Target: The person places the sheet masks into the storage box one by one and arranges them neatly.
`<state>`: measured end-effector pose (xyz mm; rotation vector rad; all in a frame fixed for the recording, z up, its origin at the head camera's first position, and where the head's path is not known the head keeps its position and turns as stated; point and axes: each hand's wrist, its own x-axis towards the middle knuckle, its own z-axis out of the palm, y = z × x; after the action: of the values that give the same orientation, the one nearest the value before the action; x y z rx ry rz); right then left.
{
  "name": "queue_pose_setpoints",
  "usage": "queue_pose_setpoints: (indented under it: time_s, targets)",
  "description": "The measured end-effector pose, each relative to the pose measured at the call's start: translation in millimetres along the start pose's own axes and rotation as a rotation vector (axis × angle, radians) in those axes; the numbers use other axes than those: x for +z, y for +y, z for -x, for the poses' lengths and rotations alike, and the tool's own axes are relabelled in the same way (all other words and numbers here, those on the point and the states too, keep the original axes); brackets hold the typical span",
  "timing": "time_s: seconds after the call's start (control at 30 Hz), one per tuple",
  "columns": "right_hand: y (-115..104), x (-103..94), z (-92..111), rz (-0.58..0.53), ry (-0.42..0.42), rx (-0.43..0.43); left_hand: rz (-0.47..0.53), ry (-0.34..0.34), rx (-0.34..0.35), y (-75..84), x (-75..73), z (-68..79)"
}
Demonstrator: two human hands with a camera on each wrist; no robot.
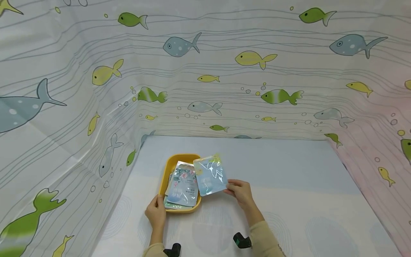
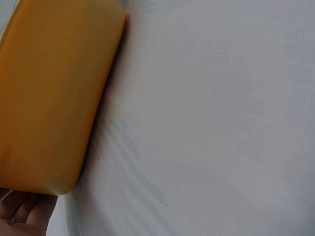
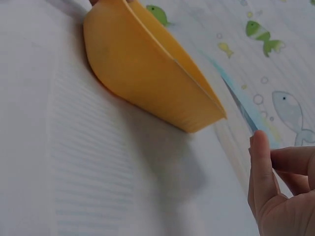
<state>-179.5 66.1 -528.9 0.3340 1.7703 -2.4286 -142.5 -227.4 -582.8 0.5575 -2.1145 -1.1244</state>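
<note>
A yellow plastic tub with rounded corners stands on the table in the head view, holding several flat packets, the top one printed with pink flowers. My left hand grips the tub's near left rim; its curled fingers show under the tub's end in the left wrist view. Between thumb and fingers, my right hand pinches a light blue packet by its lower right corner. That packet is raised and tilted, covering part of the tub's right rim. From the right wrist it appears nearly edge-on.
The table has a pale blue and white cover with faint circle prints. A fish-patterned curtain surrounds the back and both sides. Black wrist devices sit by both sleeves.
</note>
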Motion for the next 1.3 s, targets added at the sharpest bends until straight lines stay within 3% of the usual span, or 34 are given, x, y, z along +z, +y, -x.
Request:
queue_pose_setpoints:
  time_s: [0.23,0.6,0.9,1.07,1.3]
  targets:
    - [9.6,21.5,-0.5,0.020,-0.057,0.007,0.010,-0.001,-0.015,-0.2,0.4,0.3]
    - [22.1,56.7,6.4,0.022,-0.048,0.057,0.012,0.000,-0.018,1.1,1.2,0.1]
    - [24.9,69.0,8.2,0.028,-0.052,0.061,0.016,-0.003,0.000,0.3,1.5,0.4]
    - [30.2,76.9,8.5,0.050,0.002,0.070,0.017,-0.007,0.006,0.4,1.3,0.1]
    - [34.2,82.1,9.4,0.178,-0.032,-0.002,0.016,0.002,-0.004,1.3,0.1,0.4]
